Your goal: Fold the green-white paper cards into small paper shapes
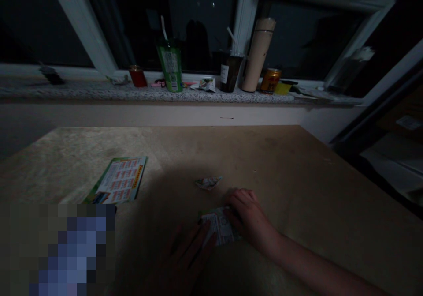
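Dim room, one person at the worktop.

Folded sheet: printed paper, lying flat on the near middle of the worktop, between the two hands.

Left hand: flat and spread, gripping nothing. Its fingers rest on the sheet's left edge.

Right hand: fingers bent down over the sheet's upper right corner, touching it. Too dark to tell whether they pinch an edge or only press.

Judgement: the work looks like creasing. It would go best with the left hand pinning the sheet while the right runs along the fold from its middle outward, edges matched first (poor light makes that harder).

Just beyond the sheet lies a small folded scrap. A flyer lies well to the left. Cups and cans stand on the windowsill behind.
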Demonstrator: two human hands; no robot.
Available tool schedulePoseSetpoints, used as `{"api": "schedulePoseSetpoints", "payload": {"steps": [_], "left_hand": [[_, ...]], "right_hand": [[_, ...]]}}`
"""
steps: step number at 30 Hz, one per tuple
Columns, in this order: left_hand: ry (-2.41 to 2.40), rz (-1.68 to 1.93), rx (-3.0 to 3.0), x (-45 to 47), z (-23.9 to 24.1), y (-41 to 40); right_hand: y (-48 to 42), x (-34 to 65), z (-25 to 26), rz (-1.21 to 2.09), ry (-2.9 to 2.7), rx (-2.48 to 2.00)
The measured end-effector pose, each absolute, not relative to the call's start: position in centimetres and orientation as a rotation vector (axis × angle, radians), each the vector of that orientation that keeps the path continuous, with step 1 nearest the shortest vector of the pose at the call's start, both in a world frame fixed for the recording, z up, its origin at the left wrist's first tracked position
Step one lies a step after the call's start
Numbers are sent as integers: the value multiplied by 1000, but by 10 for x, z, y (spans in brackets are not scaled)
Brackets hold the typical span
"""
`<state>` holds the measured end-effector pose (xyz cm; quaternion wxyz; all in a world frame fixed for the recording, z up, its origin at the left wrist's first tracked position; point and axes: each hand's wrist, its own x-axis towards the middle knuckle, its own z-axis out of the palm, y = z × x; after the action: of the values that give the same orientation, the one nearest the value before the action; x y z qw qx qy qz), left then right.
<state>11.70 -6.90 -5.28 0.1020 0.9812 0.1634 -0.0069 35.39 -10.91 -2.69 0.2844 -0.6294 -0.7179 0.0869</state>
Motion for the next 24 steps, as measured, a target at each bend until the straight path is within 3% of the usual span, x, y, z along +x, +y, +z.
{"api": "schedulePoseSetpoints", "payload": {"steps": [14,24], "left_hand": [[535,1,2951,122,-15,-79],[545,-87,2883,123,-21,-75]], "right_hand": [[-110,353,-28,171,-1943,-1632],[-107,352,-30,106,-1979,-1651]]}}
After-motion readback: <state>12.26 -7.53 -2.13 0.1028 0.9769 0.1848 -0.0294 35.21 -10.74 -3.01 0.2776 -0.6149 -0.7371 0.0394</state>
